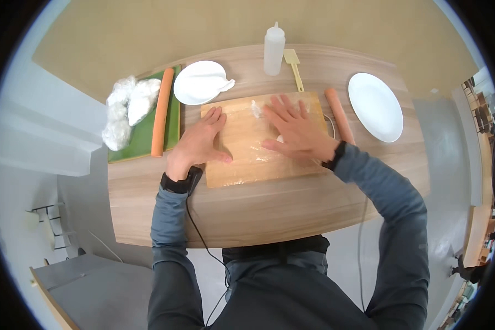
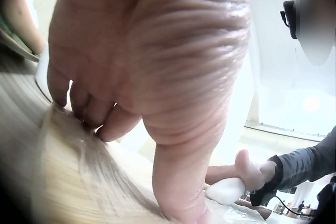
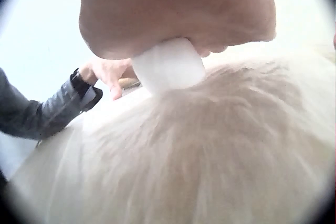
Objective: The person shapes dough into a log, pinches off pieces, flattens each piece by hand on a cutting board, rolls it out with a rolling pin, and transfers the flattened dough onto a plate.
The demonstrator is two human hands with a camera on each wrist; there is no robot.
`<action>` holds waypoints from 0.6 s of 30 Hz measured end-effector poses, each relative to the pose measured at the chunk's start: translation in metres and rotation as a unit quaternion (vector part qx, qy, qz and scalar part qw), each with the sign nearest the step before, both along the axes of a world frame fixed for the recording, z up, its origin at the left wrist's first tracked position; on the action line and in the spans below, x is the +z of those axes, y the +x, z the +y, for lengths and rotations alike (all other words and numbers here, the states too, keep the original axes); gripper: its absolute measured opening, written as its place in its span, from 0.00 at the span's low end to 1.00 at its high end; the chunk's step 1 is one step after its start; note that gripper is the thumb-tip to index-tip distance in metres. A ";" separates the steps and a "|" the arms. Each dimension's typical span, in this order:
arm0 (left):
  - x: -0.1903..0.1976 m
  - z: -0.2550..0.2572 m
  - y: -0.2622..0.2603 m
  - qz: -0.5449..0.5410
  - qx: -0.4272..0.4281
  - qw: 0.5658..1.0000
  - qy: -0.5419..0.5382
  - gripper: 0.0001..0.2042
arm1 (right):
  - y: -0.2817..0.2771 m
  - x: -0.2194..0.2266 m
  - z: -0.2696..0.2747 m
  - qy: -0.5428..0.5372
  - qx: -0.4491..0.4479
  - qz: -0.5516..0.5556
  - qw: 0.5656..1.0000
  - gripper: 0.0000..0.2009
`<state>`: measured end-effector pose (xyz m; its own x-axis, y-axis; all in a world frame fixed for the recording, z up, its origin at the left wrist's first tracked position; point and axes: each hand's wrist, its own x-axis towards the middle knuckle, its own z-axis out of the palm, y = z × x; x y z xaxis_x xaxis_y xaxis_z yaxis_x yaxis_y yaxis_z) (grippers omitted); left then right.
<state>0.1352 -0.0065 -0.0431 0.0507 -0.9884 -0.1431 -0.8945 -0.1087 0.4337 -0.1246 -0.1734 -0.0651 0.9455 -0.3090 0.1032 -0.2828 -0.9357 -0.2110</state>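
A wooden board (image 1: 231,173) lies on the table, covered with wrinkled clear plastic film (image 3: 210,150). My right hand (image 1: 297,133) is spread flat over the board's right half. Under its palm sits a smooth white lump of dough (image 3: 169,67), touching the palm above and the film below; from overhead the hand hides most of it. On the left part of the board rests my left hand (image 1: 199,141), its fingertips and thumb touching the film and nothing held. The left wrist view shows its fingers (image 2: 118,121) pointing down onto the board's edge.
Left of the board, a green board (image 1: 143,144) bears white plastic-wrapped bundles (image 1: 118,118) and a rolling pin (image 1: 162,113). Behind are a plate (image 1: 195,82) with something white, a squeeze bottle (image 1: 274,52) and a yellow spatula (image 1: 295,69). Another rolling pin (image 1: 339,115) and an oval plate (image 1: 375,107) lie right.
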 end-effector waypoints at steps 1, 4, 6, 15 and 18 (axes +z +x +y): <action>0.000 0.000 0.001 0.002 0.005 1.000 0.007 0.58 | 0.015 -0.003 0.002 -0.005 0.008 -0.024 1.000 0.49; -0.005 -0.001 0.003 -0.004 -0.015 1.000 -0.018 0.59 | 0.022 0.011 0.025 -0.010 0.067 -0.052 0.996 0.49; -0.010 -0.002 0.004 -0.006 -0.015 1.000 -0.010 0.59 | 0.005 0.017 0.046 -0.013 0.114 -0.057 0.992 0.49; -0.009 -0.003 0.004 0.022 -0.012 1.000 0.001 0.58 | -0.039 0.002 -0.003 -0.019 0.030 -0.044 0.998 0.49; -0.009 -0.005 0.003 0.029 -0.010 1.000 0.006 0.58 | 0.001 0.000 0.003 -0.013 0.021 -0.094 0.995 0.49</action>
